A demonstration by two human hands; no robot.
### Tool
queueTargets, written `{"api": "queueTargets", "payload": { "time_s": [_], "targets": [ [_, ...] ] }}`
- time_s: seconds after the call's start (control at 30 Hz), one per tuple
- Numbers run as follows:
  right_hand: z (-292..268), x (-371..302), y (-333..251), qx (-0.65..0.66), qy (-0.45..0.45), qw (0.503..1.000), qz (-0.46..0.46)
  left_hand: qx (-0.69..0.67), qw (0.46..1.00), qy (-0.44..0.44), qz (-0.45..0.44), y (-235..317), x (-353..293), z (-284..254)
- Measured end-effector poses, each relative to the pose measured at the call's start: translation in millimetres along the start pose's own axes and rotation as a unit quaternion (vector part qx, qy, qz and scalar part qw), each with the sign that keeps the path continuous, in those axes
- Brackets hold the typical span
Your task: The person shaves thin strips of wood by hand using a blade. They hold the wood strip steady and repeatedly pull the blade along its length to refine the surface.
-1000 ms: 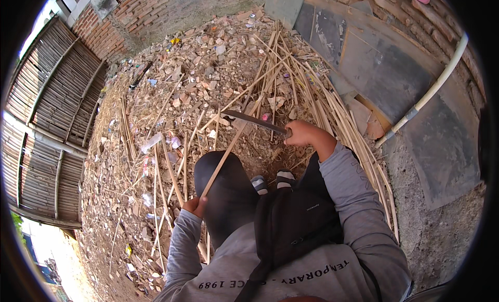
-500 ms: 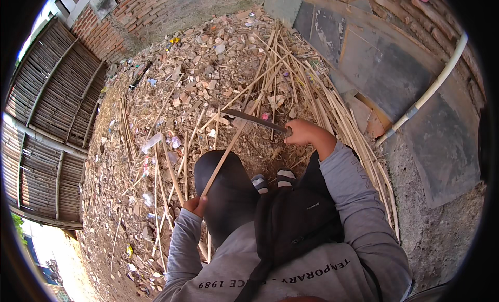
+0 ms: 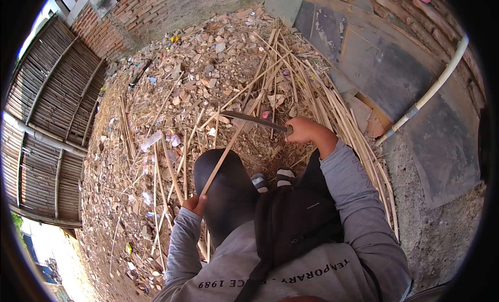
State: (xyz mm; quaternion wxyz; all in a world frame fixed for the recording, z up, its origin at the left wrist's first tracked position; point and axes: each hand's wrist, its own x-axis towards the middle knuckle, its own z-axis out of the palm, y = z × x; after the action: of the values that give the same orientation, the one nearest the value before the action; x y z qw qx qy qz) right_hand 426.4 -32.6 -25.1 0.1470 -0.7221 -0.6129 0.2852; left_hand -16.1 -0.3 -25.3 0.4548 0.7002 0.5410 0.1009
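My left hand (image 3: 194, 204) is closed round the near end of a long bamboo strip (image 3: 222, 160), beside my left knee. The strip slants up and away to the right, across my dark trouser leg. In my right hand (image 3: 306, 131) is the handle of a machete (image 3: 254, 119), fingers wrapped round it. Its long dark blade points left and crosses the bamboo strip, appearing to rest on or just against it. The strip's far end runs in among other strips on the ground.
A pile of bamboo strips (image 3: 332, 110) lies to the right. Rubble and litter (image 3: 192, 89) cover the ground ahead and left. Dark sheets (image 3: 387, 68) and a pale pole (image 3: 436, 87) lean at the right. A bamboo fence (image 3: 52, 99) stands left, a brick wall (image 3: 140, 21) behind.
Almost nothing differs. The machete blade has shifted very slightly along the strip, while both hands keep their grips.
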Motion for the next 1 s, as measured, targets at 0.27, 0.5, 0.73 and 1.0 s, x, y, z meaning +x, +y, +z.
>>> {"api": "queueTargets", "payload": {
  "time_s": [0.27,0.5,0.73,1.0],
  "targets": [
    [-1,1,-1,-0.041,0.008,0.999,-0.022,0.175,0.984,0.039,0.005,7,-3,2],
    [-2,0,5,-0.061,0.002,0.998,0.022,0.215,0.97,0.094,0.059,4,-2,7],
    [-2,2,-4,-0.024,-0.032,0.999,0.011,0.289,0.947,0.14,0.023,-1,-1,18],
    [11,6,6,-0.052,0.039,0.998,0.009,0.25,0.963,0.103,0.022,7,-2,14]
  ]
}}
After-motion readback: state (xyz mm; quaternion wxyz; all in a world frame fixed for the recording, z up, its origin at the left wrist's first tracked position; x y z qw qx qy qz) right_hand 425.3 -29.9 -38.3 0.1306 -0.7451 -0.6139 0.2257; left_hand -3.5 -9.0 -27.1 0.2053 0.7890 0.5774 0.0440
